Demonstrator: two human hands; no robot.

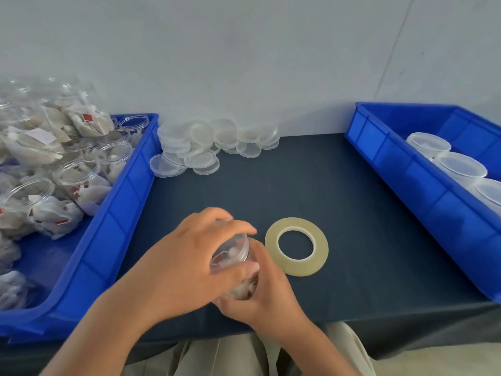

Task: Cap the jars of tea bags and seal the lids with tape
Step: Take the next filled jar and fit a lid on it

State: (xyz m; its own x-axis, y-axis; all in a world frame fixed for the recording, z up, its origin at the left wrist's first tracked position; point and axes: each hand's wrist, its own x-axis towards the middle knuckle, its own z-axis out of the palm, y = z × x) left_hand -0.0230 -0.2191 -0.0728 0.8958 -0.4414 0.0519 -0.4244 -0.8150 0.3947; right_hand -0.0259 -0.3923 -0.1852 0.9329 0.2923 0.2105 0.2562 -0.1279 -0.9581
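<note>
- Jar [230, 256]: tilted, near the front edge of the table [352, 213], held in both hands.
- Left hand [189, 264] clasps its top; right hand [268, 294] wraps its body.
- Tape [298, 268] lies flat just right, not touching.
- Open table beyond, flanked by the left bin [130, 185] and right bin [406, 180].
- Lids [206, 142] piled at the wall.

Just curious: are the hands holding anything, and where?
A jar of tea bags: the left hand grips its lid, the right hand its body.
</note>
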